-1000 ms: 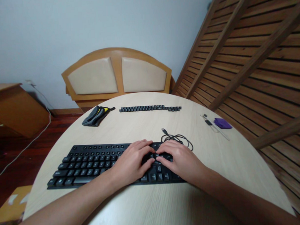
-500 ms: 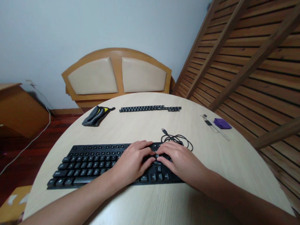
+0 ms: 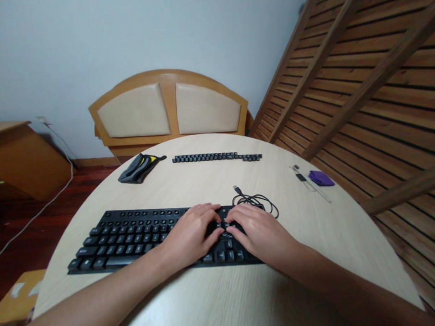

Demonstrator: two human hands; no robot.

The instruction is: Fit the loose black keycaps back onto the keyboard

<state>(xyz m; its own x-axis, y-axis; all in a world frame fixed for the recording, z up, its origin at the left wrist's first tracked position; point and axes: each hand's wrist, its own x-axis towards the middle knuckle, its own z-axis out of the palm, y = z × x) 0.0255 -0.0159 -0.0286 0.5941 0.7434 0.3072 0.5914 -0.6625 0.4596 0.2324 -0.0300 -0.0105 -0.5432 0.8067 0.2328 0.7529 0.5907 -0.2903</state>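
A black keyboard (image 3: 134, 236) lies across the near middle of the round table (image 3: 216, 297). My left hand (image 3: 190, 236) and my right hand (image 3: 258, 233) rest on its right part, side by side. The bent fingertips of both hands press together over one small spot among the keys. What sits between the fingertips is too small to name. The keyboard's black cable (image 3: 255, 200) lies coiled just behind my right hand, its USB plug pointing away.
A row of loose black keycaps (image 3: 217, 157) lies at the far side of the table. A black and yellow pouch (image 3: 138, 167) is at the far left. A purple cloth (image 3: 321, 178) and thin tools (image 3: 304, 177) lie at the right. A wooden chair (image 3: 170, 110) stands behind.
Both hands stay on the same spot of the keyboard; only the fingertips shift slightly. The view has drifted a little.
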